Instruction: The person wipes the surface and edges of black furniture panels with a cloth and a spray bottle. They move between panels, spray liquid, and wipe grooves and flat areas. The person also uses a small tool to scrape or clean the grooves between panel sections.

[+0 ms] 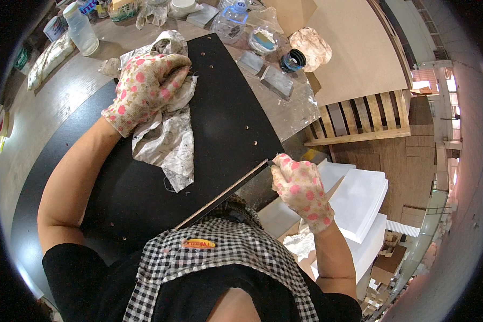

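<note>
A large black panel with small drilled holes lies across the worktable in front of me. My left hand, in a beige glove with pink spots, is closed on a crumpled, stained white rag. The rag rests on the panel, its loose end hanging toward me. My right hand wears a matching glove. Its fingers are curled at the panel's near right corner and grip the edge there. The panel's near edge, facing my checkered apron, shows a pale raw strip.
Along the back of the table stand a clear bottle, a plastic jug, a dark open jar and grey blocks. Beyond lie a brown board and a slatted pallet. White panels are stacked at right.
</note>
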`<state>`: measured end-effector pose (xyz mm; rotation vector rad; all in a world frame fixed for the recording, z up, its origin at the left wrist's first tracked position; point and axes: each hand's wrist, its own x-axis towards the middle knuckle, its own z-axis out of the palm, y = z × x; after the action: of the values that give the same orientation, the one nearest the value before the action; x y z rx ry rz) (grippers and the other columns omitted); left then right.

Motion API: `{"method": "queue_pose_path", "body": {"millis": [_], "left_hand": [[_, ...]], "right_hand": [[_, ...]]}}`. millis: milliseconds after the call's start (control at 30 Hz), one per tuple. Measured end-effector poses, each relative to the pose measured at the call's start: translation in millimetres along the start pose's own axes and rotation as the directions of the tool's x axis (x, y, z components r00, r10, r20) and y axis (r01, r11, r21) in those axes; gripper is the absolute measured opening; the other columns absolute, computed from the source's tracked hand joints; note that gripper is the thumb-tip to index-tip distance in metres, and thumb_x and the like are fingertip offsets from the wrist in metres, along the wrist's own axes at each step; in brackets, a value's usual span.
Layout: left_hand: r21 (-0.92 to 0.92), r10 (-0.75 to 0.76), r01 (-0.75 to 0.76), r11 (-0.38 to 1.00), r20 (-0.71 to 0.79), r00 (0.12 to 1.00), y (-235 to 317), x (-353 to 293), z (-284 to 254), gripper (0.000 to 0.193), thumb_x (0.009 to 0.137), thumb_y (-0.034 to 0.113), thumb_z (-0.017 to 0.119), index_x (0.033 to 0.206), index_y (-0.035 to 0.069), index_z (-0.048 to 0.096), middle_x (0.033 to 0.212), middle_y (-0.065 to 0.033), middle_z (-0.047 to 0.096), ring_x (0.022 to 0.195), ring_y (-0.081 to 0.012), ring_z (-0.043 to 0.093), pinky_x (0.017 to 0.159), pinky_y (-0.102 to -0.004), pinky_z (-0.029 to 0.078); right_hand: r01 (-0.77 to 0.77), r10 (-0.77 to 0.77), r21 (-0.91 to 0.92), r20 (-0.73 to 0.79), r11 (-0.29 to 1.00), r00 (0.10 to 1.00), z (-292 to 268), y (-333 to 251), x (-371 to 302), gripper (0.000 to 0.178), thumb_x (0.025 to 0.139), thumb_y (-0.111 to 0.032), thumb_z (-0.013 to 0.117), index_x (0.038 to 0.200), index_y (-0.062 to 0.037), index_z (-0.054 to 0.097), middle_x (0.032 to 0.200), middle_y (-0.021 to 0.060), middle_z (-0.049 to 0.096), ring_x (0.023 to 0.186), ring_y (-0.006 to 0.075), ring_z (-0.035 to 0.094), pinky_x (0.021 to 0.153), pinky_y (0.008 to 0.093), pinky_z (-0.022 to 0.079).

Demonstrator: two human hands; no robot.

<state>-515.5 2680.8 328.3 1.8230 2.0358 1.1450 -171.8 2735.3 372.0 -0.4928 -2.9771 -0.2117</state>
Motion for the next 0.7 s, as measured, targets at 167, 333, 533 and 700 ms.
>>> {"method": "queue_pose_path", "body": {"millis": [167, 333, 533, 700], "left_hand": [[0.033, -0.017, 0.016, 0.999, 0.031, 0.999, -1.3, 0.2, -1.4, 0.024, 0.095, 0.017, 0.061, 0.113, 0.003, 0.069, 0.097, -0.0175, 0.072, 0.091, -0.0303, 0.070, 0.082, -0.0378, 0.054], [0.049, 0.010, -0.011, 0.999, 0.013, 1.000, -3.5, 0.1, 0.0, 0.025, 0.094, 0.017, 0.061, 0.113, 0.003, 0.069, 0.099, -0.0178, 0.071, 0.094, -0.0319, 0.070, 0.084, -0.0384, 0.054], [0.028, 0.010, -0.011, 1.000, 0.027, 1.000, -3.3, 1.3, -1.1, 0.024, 0.094, 0.017, 0.061, 0.111, 0.002, 0.070, 0.099, -0.0174, 0.072, 0.091, -0.0317, 0.070, 0.082, -0.0381, 0.055], [0.002, -0.016, 0.016, 1.000, 0.009, 1.000, -0.8, 1.2, -0.6, 0.023, 0.094, 0.016, 0.061, 0.109, 0.002, 0.070, 0.097, -0.0180, 0.072, 0.089, -0.0318, 0.070, 0.080, -0.0382, 0.055]], "right_hand": [[0.030, -0.027, -0.121, 0.029, 0.992, 0.999, 5.2, -4.3, 8.0, 0.017, 0.083, -0.011, 0.068, 0.099, -0.0066, 0.063, 0.071, 0.0024, 0.052, 0.067, 0.0196, 0.057, 0.065, 0.0350, 0.048], [-0.056, 0.059, -0.025, 0.093, 0.998, 0.994, -3.2, -34.5, 20.1, 0.011, 0.085, -0.011, 0.063, 0.095, -0.0074, 0.060, 0.068, 0.0027, 0.052, 0.063, 0.0192, 0.057, 0.061, 0.0341, 0.047], [-0.198, 0.160, 0.090, 0.317, 0.976, 0.935, -9.9, -25.8, 10.7, 0.015, 0.084, -0.011, 0.069, 0.096, -0.0027, 0.066, 0.092, 0.0088, 0.064, 0.072, 0.0239, 0.060, 0.064, 0.0400, 0.048], [-0.091, 0.089, 0.029, 0.076, 0.995, 0.993, 0.3, -0.6, -0.8, 0.014, 0.079, -0.003, 0.073, 0.093, -0.0019, 0.069, 0.098, 0.0057, 0.065, 0.075, 0.0236, 0.058, 0.067, 0.0386, 0.049]]}}
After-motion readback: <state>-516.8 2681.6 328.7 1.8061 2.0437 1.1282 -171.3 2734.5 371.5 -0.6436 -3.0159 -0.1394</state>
